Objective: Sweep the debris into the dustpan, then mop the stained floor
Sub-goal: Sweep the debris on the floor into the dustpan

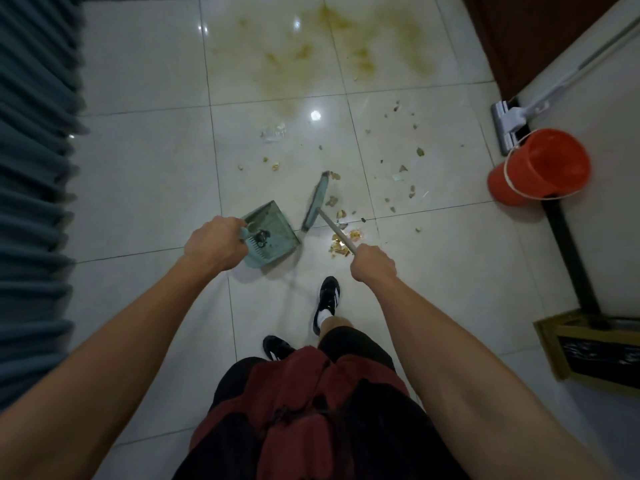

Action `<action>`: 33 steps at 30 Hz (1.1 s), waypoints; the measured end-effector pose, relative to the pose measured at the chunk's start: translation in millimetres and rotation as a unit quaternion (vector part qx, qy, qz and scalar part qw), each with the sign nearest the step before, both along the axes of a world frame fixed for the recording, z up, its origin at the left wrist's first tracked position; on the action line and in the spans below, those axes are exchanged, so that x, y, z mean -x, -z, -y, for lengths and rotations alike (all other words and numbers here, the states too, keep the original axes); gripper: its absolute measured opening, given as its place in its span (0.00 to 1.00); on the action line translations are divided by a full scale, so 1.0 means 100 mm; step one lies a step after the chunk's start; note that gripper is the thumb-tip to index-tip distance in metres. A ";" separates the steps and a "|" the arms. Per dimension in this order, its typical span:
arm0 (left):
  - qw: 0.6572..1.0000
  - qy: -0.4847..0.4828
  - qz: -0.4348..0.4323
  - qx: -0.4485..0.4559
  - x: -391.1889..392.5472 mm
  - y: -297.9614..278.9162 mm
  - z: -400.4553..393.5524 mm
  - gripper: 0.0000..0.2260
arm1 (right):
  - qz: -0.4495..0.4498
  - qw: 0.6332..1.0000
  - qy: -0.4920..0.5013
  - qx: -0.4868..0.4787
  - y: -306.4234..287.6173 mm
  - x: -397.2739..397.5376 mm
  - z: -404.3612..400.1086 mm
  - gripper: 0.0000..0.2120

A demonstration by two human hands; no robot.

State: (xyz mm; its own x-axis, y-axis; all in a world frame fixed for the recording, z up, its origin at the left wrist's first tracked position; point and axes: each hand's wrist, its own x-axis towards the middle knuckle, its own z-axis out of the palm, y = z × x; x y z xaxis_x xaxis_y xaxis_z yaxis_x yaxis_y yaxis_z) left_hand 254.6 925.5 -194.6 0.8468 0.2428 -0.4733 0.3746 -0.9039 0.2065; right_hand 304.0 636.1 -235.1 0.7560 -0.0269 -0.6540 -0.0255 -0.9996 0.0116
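Observation:
My left hand (213, 245) grips the handle of a pale green dustpan (273, 230) that rests on the tiled floor, with a dark clump lying inside it. My right hand (372, 266) grips the thin handle of a green broom (316, 202), whose head stands on the floor just right of the dustpan. Yellowish debris (343, 245) lies in a small heap beside the broom handle, and more bits are scattered to the right and beyond. A wide yellow-brown stain (311, 53) covers the tiles farther ahead.
A flat mop (512, 117) leans on the white wall at right, next to an orange bucket (540, 168). A framed chalkboard (595, 351) stands at the wall's base. Blue curtains (34, 168) hang along the left. My shoes (327, 303) are just behind the dustpan.

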 end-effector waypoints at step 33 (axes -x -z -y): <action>0.983 -0.152 -0.102 -0.020 -2.06 0.13 -1.81 0.04 | -0.087 0.982 -0.064 -0.157 1.09 -3.12 -2.69 0.14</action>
